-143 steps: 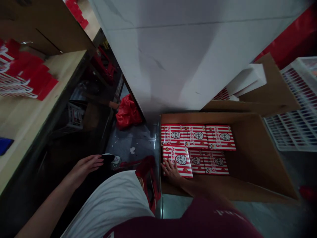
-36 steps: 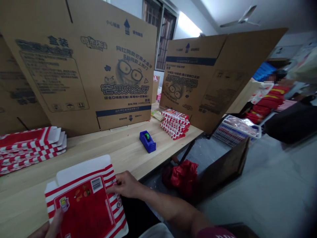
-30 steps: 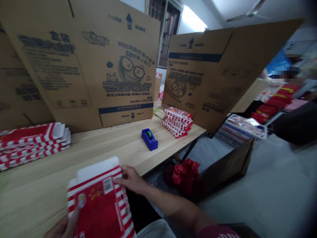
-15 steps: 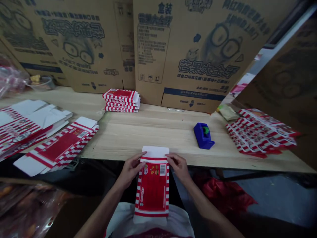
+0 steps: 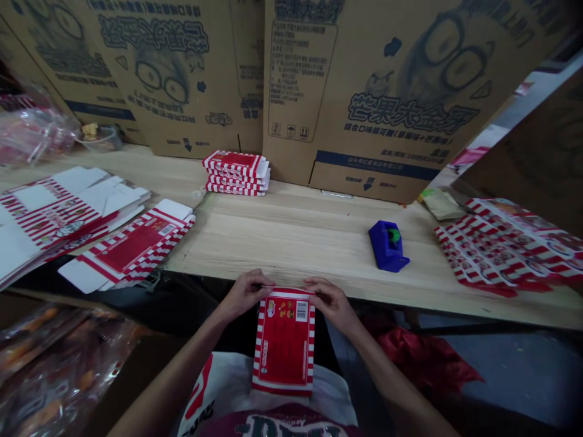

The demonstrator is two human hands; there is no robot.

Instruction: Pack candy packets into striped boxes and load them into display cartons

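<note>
The left hand (image 5: 246,295) and right hand (image 5: 332,301) pinch opposite top corners of the red-and-white striped cardboard box (image 5: 286,343), presumably steadying it, before the pale wooden table (image 5: 273,240), where the blue plastic tape dispenser (image 5: 386,249) stands apparently for easy reach.

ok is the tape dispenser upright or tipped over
Upright: the tape dispenser stands on the table, its green roll showing in the open top.

"Where's the left hand (image 5: 249,292)?"
"At the far left corner of the box (image 5: 285,343), fingers curled."
"And the right hand (image 5: 331,301)?"
"At the box's far right corner, fingers bent."
"Forearms (image 5: 177,366)?"
"Bare, slanting inward toward it."
</note>
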